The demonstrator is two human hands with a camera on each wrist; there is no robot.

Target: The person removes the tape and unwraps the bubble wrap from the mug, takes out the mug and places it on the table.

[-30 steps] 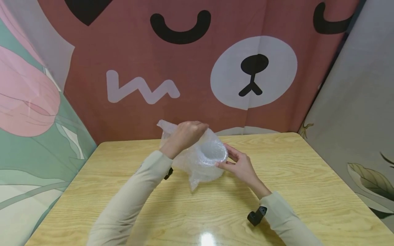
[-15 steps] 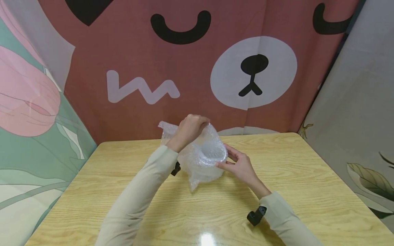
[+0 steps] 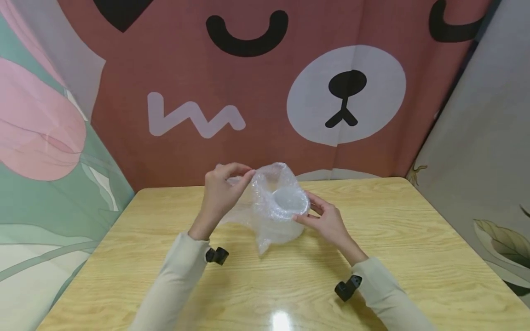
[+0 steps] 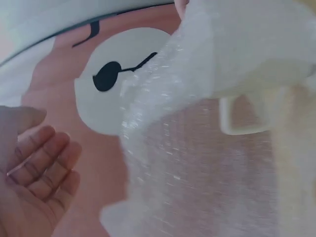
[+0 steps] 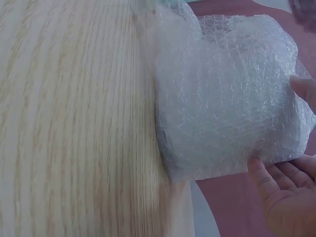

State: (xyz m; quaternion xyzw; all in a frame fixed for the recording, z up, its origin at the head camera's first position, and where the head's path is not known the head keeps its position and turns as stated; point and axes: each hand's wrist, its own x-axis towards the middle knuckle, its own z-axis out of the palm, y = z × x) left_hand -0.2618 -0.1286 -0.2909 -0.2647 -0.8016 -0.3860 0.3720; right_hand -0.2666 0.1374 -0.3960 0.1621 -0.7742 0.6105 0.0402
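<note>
A small round white cup (image 3: 288,202) sits near the middle of the pale wooden desk (image 3: 397,239), wrapped in a sheet of clear bubble wrap (image 3: 269,216). In the left wrist view a white handle shows through the wrap. The wrap goes round the sides of the cup, but the top looks open and a loose flap hangs to the left, so the wrapping looks partly done, with the top and the loose end left to do. The left hand (image 3: 221,188) pinches the top edge of the wrap on the left side. The right hand (image 3: 325,220) holds the wrapped cup from the right, fingers curled against it. Behind the desk hangs a reddish-brown cloth with a cartoon bear face (image 3: 345,94). No words or labels can be read anywhere.
</note>
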